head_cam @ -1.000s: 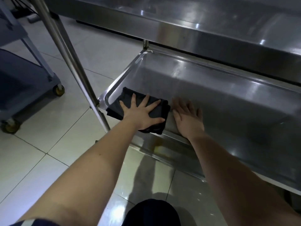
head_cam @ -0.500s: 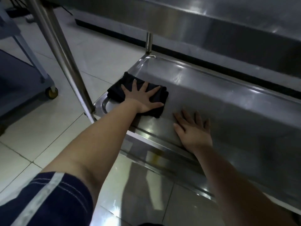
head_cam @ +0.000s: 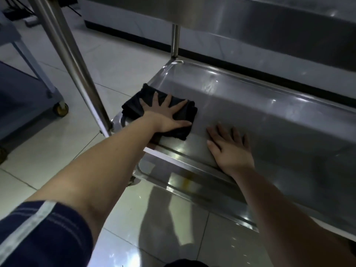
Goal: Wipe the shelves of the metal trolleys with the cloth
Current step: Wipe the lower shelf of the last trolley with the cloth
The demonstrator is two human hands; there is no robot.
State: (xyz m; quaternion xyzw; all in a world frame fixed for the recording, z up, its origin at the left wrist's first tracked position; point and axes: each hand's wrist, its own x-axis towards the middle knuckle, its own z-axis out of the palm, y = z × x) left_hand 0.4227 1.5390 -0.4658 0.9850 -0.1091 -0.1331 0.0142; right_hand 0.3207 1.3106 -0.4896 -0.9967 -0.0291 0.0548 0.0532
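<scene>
A folded black cloth [head_cam: 134, 106] lies at the left end of the lower steel shelf [head_cam: 260, 116] of a metal trolley. My left hand [head_cam: 165, 114] presses flat on the cloth with fingers spread. My right hand [head_cam: 230, 149] rests flat on the shelf near its front rim, just right of the cloth, holding nothing. The trolley's upper shelf [head_cam: 240, 22] overhangs the top of the view and hides the far side of the lower shelf.
A steel trolley leg [head_cam: 77, 74] slants down at the left, close to my left forearm. A rear post [head_cam: 175, 41] stands at the shelf's back corner. A second trolley [head_cam: 28, 97] with a caster wheel [head_cam: 62, 109] stands on the tiled floor at far left.
My left hand has pushed the cloth away from the front rim toward the back of the shelf's left end. My right hand has stayed flat near the front rim.
</scene>
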